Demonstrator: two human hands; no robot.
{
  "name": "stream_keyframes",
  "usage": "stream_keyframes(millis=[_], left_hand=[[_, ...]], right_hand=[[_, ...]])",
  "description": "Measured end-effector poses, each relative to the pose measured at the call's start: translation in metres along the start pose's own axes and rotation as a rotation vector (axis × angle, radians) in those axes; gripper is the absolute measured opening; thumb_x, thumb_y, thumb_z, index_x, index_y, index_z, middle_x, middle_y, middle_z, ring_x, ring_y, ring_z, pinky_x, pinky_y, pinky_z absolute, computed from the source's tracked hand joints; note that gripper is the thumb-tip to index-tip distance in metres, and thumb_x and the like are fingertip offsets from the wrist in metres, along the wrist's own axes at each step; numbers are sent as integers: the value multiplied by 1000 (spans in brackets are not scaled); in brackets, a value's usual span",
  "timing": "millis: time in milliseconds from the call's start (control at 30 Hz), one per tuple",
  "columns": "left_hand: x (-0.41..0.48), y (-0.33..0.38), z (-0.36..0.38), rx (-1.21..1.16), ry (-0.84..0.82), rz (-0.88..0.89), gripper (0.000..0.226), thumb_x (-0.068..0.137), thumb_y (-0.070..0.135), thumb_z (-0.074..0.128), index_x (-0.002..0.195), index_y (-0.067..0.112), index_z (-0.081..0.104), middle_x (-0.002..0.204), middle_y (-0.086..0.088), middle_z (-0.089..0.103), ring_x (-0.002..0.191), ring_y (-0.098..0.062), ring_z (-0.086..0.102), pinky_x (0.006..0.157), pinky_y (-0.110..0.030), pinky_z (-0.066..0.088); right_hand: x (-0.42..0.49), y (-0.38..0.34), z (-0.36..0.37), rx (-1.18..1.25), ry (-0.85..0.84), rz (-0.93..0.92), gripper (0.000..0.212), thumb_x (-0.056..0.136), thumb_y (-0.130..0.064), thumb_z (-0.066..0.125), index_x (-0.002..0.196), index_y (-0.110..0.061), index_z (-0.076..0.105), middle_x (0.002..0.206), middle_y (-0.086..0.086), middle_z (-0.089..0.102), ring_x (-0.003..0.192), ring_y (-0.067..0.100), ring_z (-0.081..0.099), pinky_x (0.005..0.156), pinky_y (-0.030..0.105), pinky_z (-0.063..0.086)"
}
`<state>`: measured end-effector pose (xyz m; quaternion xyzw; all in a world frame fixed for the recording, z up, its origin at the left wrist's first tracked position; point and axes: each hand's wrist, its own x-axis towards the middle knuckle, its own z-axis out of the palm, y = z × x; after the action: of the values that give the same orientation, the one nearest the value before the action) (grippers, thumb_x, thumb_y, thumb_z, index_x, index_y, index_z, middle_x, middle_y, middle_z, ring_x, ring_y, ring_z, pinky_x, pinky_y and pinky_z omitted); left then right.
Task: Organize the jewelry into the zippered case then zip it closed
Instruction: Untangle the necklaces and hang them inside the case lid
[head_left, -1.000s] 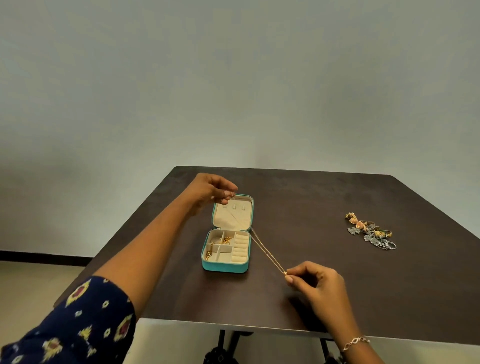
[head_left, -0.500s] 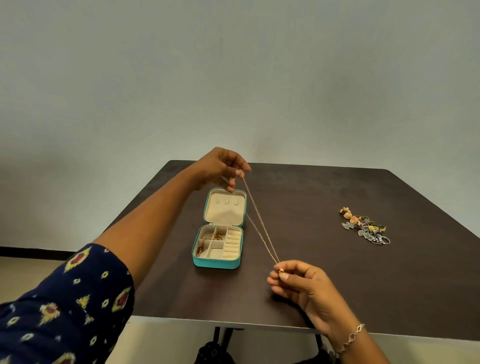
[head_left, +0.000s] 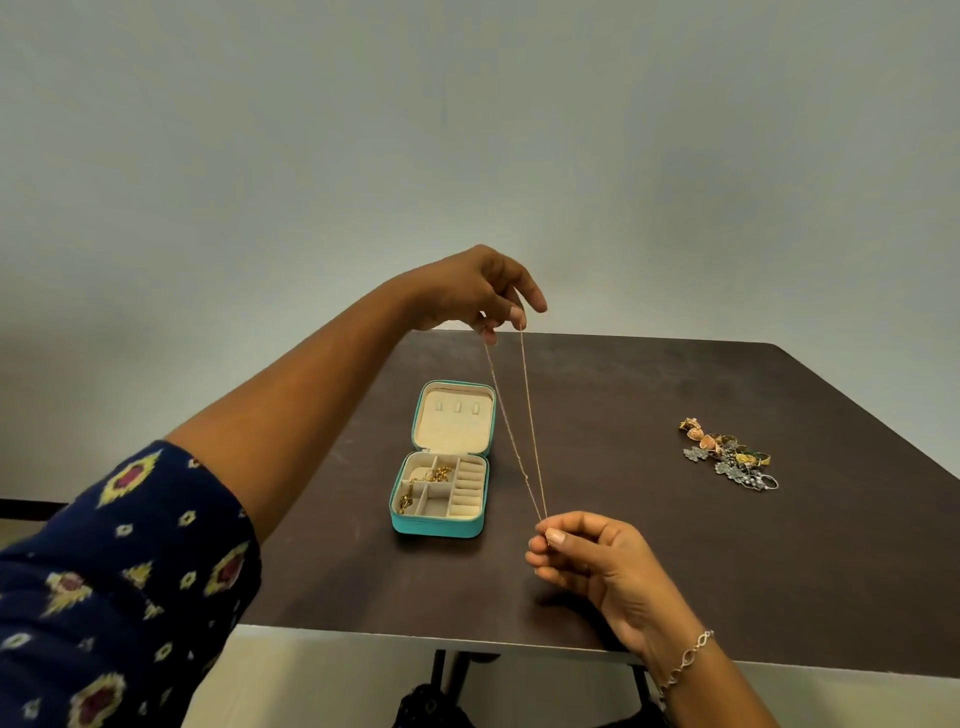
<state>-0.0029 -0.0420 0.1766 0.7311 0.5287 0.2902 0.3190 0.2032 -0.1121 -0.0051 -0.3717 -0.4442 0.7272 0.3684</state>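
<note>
At far left a dark blue patterned sleeve (head_left: 114, 582) leads up to the left hand (head_left: 470, 288), raised above the far edge of the dark brown surface (head_left: 727, 571), its grip pinched on the upper end of a thin gold chain (head_left: 522, 426). The chain runs down in two taut strands, spread at the top and meeting at the bottom. Below the left hand, the teal zippered case (head_left: 441, 525) lies open on the surface, lid back, with gold pieces (head_left: 434, 475) in its left compartments; no writing is legible. The strands pass just right of the case. The right hand (head_left: 587, 561), wearing a silver bracelet (head_left: 688, 657), pinches the chain's lower end near the front edge. Well to the right lies a jewelry pile (head_left: 727, 457). A plain pale wall (head_left: 467, 130) stands behind.
</note>
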Motion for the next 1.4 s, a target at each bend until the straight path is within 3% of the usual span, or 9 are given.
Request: stream_keyframes(millis=[233, 433, 567, 700, 833, 1233, 1400], left_hand=[[-9, 8, -21, 171, -200, -119, 33, 85, -16, 47, 107, 4, 61, 90, -7, 62, 80, -15, 59, 73, -22, 55], [-7, -2, -19, 234, 30, -62, 26, 77, -17, 59, 98, -3, 64, 77, -7, 61, 65, -11, 60, 65, -20, 56], [5, -9, -7, 511, 161, -66, 19, 75, -12, 64, 91, -3, 69, 69, -2, 61, 61, -8, 60, 67, -19, 52], [21, -19, 9, 706, 246, 21, 21, 73, -14, 63, 88, -3, 71, 99, -17, 62, 84, -26, 64, 72, -26, 52], [35, -28, 25, 813, 304, 113, 19, 76, -10, 63, 92, -3, 70, 109, -16, 53, 91, -29, 58, 72, -25, 44], [89, -71, 56, 768, 140, 1, 20, 76, -11, 61, 91, -1, 71, 107, -15, 56, 93, -27, 58, 73, -22, 45], [114, -90, 73, 724, 56, -78, 19, 76, -13, 58, 86, -3, 71, 95, -17, 67, 87, -28, 65, 79, -31, 52]], right_hand=[[-8, 0, 0, -17, 33, -19, 5, 76, 1, 61, 80, 2, 65, 68, 16, 68, 61, 22, 67, 51, 24, 55], [-14, 2, 1, -34, 103, -87, 6, 77, 7, 60, 81, 4, 64, 68, 18, 69, 59, 22, 68, 49, 23, 54], [-19, 0, 5, -81, 110, -136, 5, 79, 7, 60, 79, 4, 64, 68, 19, 69, 58, 22, 67, 49, 23, 54], [-21, 0, 6, -62, 134, -169, 5, 79, 6, 60, 82, 5, 64, 70, 20, 70, 60, 22, 68, 50, 22, 54], [-19, 5, 10, -38, 170, -181, 3, 79, 6, 61, 83, 5, 62, 70, 20, 70, 59, 21, 68, 49, 21, 54], [14, 14, 9, -329, 248, -116, 16, 79, 0, 67, 67, -5, 57, 50, 5, 62, 40, 11, 50, 38, 21, 40], [31, 9, 3, -492, 236, -45, 16, 80, 0, 64, 67, -5, 56, 52, 7, 62, 37, 11, 50, 38, 21, 40]])
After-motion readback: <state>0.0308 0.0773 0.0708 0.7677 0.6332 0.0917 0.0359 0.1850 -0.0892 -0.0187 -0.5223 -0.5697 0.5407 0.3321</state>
